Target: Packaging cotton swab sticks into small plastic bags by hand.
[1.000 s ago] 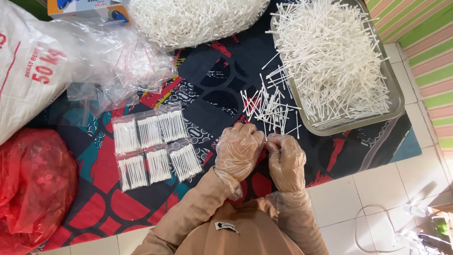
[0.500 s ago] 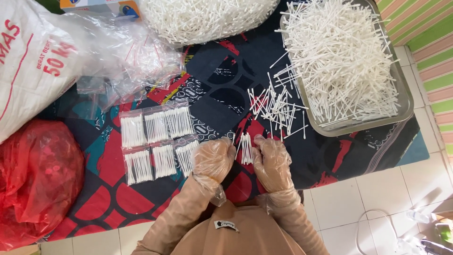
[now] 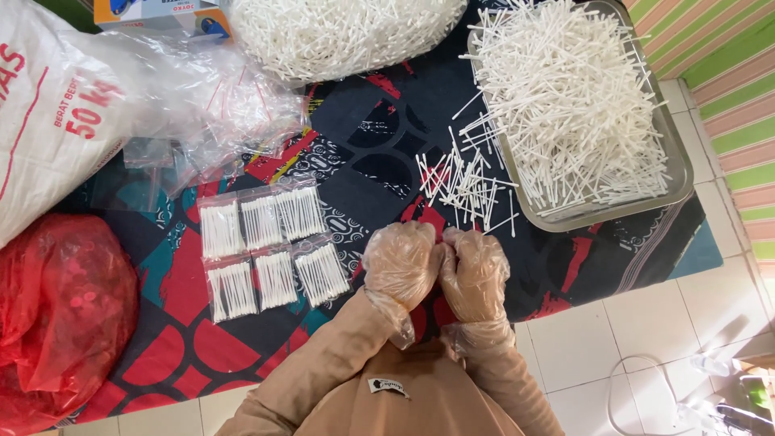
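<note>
— Where the floor shows: patterned mat (image 3: 387,153), big white sack (image 3: 48,121), red bag (image 3: 56,323). Then?

— Metal tray (image 3: 678,173) heaped with white sticks (image 3: 565,105). Loose sticks (image 3: 464,186) just beside it on the mat.

— And smaller?

— Six little filled bags (image 3: 266,250), side by side in two rows.

— Hands?

— Left hand (image 3: 401,266) and right hand (image 3: 475,270), gloved in clear plastic, curled tight, touching, near the loose sticks. Cannot tell what sits inside.
</note>
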